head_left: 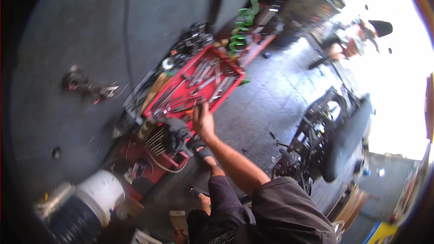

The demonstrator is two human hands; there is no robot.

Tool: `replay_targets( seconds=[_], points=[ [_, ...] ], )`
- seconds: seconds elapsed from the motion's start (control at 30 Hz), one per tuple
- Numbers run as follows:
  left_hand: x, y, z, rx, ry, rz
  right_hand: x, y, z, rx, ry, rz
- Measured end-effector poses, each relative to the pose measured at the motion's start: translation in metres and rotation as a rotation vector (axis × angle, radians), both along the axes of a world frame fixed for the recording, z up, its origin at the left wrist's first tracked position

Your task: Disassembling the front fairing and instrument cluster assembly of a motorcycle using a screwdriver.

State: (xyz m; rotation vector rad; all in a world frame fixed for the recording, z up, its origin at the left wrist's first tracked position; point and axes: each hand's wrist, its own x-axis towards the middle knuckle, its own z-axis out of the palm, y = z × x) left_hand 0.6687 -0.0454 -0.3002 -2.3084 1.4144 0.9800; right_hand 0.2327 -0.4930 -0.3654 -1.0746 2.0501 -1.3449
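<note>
"Workshop floor (262, 95), grey and shiny, runs to the right of a red tray (229, 65); daylight glares in beyond it. What else is around?"

"Well to the tray's right, a dark motorcycle (346, 140) shows its long seat. Just above the tray's far end is a green coiled hose (237, 31), probably spiralled so it can stretch and spring back out of the way."

"And inside the tray?"

"Metal tools (205, 72), laid flat, many side by side. I'd guess that lets each be picked out at a glance, while the raised rim should keep them from sliding off."

"Where are the person's hands?"

"Right hand (202, 119): at the tray's near edge, close to the tools, arm stretched out. Its fingers look bunched, but blur hides the tips; I cannot tell whether they pinch anything or touch the tray. The left hand I cannot make out for certain, nor its state."

"And below the tray?"

"A dark cloth (177, 131) lies bunched just beside its near end, next to slim pale rods (156, 142) in a row, perhaps racked for easy reach. Farther below, to the left, is a white drum (105, 187)."
</note>
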Motion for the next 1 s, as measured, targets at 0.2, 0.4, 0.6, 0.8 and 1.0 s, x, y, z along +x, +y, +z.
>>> replay_targets(
  seconds=[0.2,0.4,0.6,0.8,1.0],
  points=[
    [-0.007,-0.180,-0.035,0.090,0.382,0.133,-0.015,0.211,0.045,0.136,0.168,-0.242],
    [0.011,-0.259,-0.080,0.007,0.495,-0.289,0.031,0.437,0.101,0.302,-0.043,-0.675],
    [-0.049,-0.245,-0.076,-0.033,0.505,-0.647,0.145,0.601,0.106,0.517,-0.190,-0.939],
    [-0.183,-0.128,-0.029,-0.008,0.845,-1.168,0.193,0.656,0.132,0.356,0.025,-1.205],
    [-0.337,0.011,0.117,0.080,1.161,-1.359,0.177,0.708,0.205,-0.014,-0.253,-1.409]
  ],
)
